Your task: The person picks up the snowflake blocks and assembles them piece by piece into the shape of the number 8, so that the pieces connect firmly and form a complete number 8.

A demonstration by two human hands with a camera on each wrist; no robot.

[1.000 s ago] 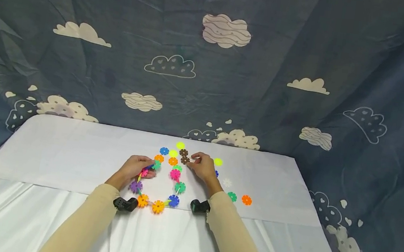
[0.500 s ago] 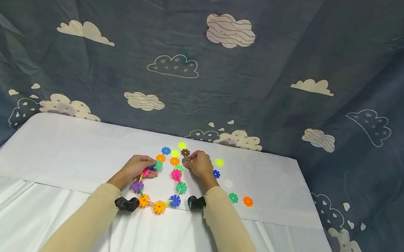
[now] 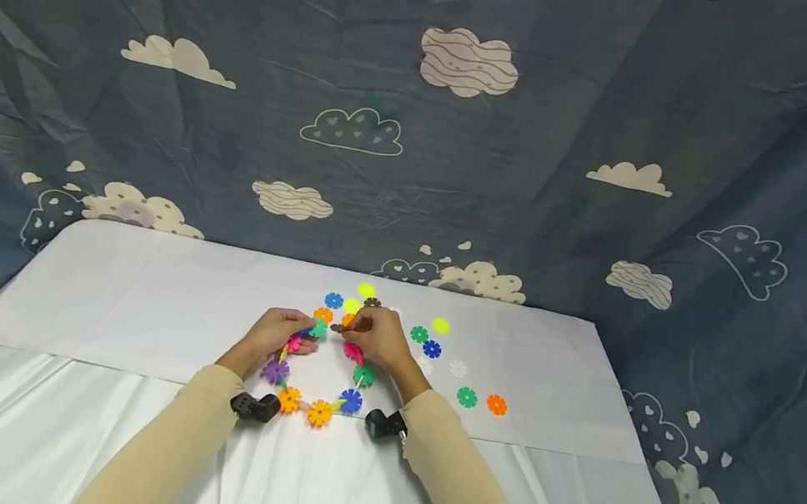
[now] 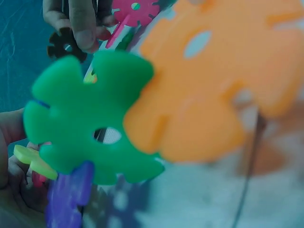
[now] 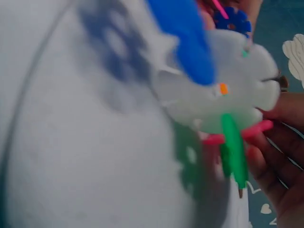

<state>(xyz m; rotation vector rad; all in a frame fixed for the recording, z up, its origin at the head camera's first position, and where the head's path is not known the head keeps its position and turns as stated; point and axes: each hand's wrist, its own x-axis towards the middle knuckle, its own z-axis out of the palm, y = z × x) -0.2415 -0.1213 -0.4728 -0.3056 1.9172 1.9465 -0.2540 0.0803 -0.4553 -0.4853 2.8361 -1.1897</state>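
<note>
The right hand (image 3: 379, 337) pinches a brown disc (image 3: 337, 328) that juts leftward from its grip, nearly edge-on in the head view, just apart from the teal disc (image 3: 318, 328) ending the chain (image 3: 319, 414) the left hand (image 3: 272, 340) grips.

Soft, even light fills the head view; the white tablecloth (image 3: 163, 298) reads bright, the cloud-print backdrop (image 3: 251, 15) dim, with a faint shadow beside the right sleeve (image 3: 462, 478); the left wrist view carries a teal cast, its close orange flower disc (image 4: 190, 109) blurred; the right wrist view looks greyish, its blue flower disc (image 5: 185, 33) out of focus, soft bluish and greenish shadows below.
</note>
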